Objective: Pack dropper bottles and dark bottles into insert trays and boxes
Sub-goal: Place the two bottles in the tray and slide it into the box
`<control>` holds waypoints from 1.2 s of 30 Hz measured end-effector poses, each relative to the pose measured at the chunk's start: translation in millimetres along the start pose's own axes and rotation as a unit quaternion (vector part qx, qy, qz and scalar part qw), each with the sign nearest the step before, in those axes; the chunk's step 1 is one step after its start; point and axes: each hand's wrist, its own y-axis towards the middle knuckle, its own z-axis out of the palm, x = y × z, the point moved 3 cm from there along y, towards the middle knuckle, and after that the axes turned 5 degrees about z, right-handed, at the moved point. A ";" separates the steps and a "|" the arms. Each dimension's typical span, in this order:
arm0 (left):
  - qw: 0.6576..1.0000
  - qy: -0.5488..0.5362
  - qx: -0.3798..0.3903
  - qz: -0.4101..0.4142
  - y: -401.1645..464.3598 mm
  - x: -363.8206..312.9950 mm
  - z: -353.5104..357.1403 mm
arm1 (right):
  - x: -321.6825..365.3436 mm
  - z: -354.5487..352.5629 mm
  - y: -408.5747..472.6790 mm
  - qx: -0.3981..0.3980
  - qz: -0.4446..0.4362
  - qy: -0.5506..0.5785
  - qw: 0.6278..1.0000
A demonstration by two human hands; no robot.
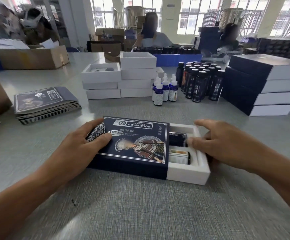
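Fingers [98, 135] flat on glossy sleeve [132, 146]; matte white tray [187, 172] protruding

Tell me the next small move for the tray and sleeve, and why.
Probably push the white tray fully into the dark sleeve: its right end still sticks out with bottles showing, the left hand steadies the sleeve, the right hand is at the tray's end.

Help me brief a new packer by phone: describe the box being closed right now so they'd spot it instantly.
On the grey table, nearest the camera, lies a navy printed sleeve between the left hand and right hand. Unlike the stacked boxes behind, its white insert tray sticks out, showing bottles.
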 end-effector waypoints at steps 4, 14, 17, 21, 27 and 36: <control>1.000 -0.013 -0.003 -0.011 0.3 -2.8 2.5 | 2.9 8.7 -3.7 0.051 0.050 0.178 0.981; 1.000 -0.009 -0.021 0.010 -1.1 -16.3 18.3 | 0.4 8.8 -4.0 0.074 0.067 0.251 0.963; 1.000 -0.013 -0.020 0.016 -2.5 -17.0 18.7 | 3.3 11.6 -4.8 0.103 0.041 0.270 0.956; 1.000 -0.014 -0.012 0.025 -2.9 -19.3 21.0 | 9.2 18.3 -7.5 0.112 0.006 0.272 0.956; 0.999 -0.013 -0.012 0.033 -3.6 -17.9 23.1 | 12.6 22.1 -9.4 0.099 -0.010 0.271 0.957; 0.999 -0.003 0.008 0.040 -6.5 -14.4 28.0 | 20.8 23.6 -12.6 0.115 -0.015 0.239 0.964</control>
